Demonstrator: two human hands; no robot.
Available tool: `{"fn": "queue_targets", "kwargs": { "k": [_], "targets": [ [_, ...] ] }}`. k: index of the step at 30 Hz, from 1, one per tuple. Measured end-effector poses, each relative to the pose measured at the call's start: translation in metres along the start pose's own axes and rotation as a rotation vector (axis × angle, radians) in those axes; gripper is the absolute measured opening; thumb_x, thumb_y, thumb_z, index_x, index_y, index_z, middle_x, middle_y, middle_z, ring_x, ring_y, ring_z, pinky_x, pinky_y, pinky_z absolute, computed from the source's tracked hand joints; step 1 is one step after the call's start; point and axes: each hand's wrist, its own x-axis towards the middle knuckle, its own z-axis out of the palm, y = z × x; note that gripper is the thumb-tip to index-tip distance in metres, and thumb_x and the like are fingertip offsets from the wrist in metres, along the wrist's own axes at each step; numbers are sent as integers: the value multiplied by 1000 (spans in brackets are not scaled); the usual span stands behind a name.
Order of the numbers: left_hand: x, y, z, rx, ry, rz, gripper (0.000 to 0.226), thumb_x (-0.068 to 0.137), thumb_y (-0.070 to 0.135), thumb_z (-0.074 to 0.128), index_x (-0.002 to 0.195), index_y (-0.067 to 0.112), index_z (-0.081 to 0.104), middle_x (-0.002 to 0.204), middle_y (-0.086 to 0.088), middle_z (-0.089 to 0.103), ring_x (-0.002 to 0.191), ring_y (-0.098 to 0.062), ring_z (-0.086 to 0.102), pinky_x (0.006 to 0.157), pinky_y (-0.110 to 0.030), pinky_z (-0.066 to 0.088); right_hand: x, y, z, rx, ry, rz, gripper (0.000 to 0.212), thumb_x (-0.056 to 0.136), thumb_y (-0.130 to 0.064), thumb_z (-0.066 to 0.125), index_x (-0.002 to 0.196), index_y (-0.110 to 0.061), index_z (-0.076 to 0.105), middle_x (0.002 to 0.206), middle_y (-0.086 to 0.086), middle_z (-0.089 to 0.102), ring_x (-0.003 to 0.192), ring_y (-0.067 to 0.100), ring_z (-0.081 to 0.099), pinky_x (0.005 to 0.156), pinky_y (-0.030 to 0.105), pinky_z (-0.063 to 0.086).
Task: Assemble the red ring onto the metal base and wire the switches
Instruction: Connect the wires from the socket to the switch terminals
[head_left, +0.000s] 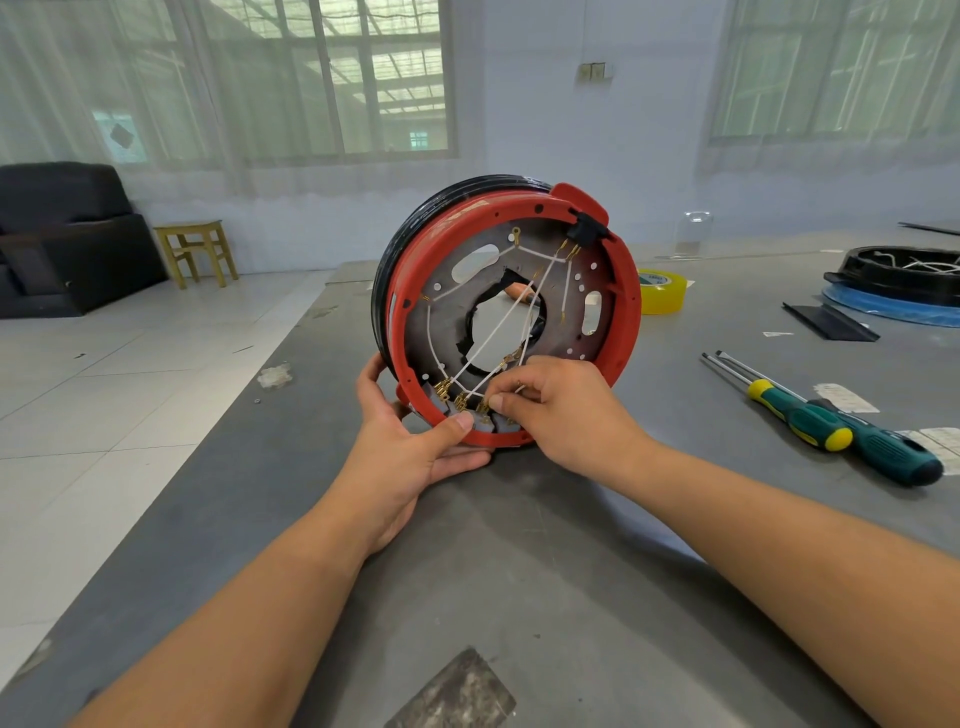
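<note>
Far left, beyond the table edge: dark upholstered armchair (62, 234) against the wall, small yellow-green wooden stool (196, 250) just beside it on pale floor tiles.

Centre of the grey table (519, 571): round red plastic ring (626, 322) standing on edge, tilted slightly back, fitted around a dull grey metal base plate (447, 312) with a ragged central hole and oval cut-outs. Black rim (395, 249) behind the red one. Thin white wires (498, 327) criss-crossing the plate, ending in small brass terminals (444, 387) clustered at the lower edge. Black switch block (584, 226) clipped at the upper right of the ring.

Left hand (410, 447) cupped under the lower left of the ring, fingers curled behind the rim, thumb pressed flat on the red edge in front. Right hand (561, 410) just beside it at the lower rim, thumb and forefinger pinching a white wire end near the brass terminals, remaining fingers curled in.

Right of the ring: roll of yellow adhesive tape (662, 293) lying flat, close behind the assembly. Further right: two green-and-yellow-handled screwdrivers (831, 421) side by side, shafts pointing away. Flat black strip (828, 322) beyond them. Far right edge: black circular tray (898, 275) with white wires inside, resting on a blue disc (883, 306).
</note>
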Motion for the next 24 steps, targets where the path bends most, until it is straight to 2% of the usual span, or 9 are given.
{"fn": "queue_targets", "kwargs": {
  "k": [2, 4, 6, 18, 24],
  "targets": [
    [0, 0, 0, 9, 0, 2, 103, 87, -11, 75, 142, 62, 26, 151, -11, 44, 95, -47, 76, 79, -55, 65, 1, 0, -2, -14, -13, -6, 11, 97, -28, 69, 101, -26, 78, 96, -7, 70, 87, 5, 64, 80, 29, 55],
    [-1, 0, 0, 16, 2, 4, 103, 87, -10, 75, 142, 62, 26, 151, -10, 44, 95, -47, 76, 80, -56, 64, 1, -1, -2, -47, -16, -10, 9, 96, -30, 68, 98, -29, 77, 86, -6, 65, 75, 6, 59, 66, 22, 45],
    [-1, 0, -1, 16, 3, 6, 104, 87, -10, 76, 143, 62, 25, 151, -10, 44, 96, -46, 76, 80, -57, 64, 0, -2, -2, -72, -12, -5, 7, 95, -30, 69, 95, -31, 76, 81, -7, 58, 70, 7, 55, 60, 18, 36],
    [-1, 0, 1, 22, 5, 16, 101, 87, -10, 75, 142, 60, 27, 148, -8, 46, 96, -45, 77, 77, -51, 65, 2, -3, -2, 7, -21, 32, 7, 91, -30, 71, 87, -36, 72, 89, -8, 60, 79, 5, 59, 63, 10, 36],
    [-1, 0, 2, 34, 2, 19, 101, 88, -10, 74, 144, 59, 27, 149, -10, 47, 96, -44, 77, 76, -49, 66, 2, -1, -1, -5, -10, 28, 5, 94, -30, 69, 93, -29, 74, 83, -7, 56, 74, 4, 54, 63, 8, 38]
  ]
}}
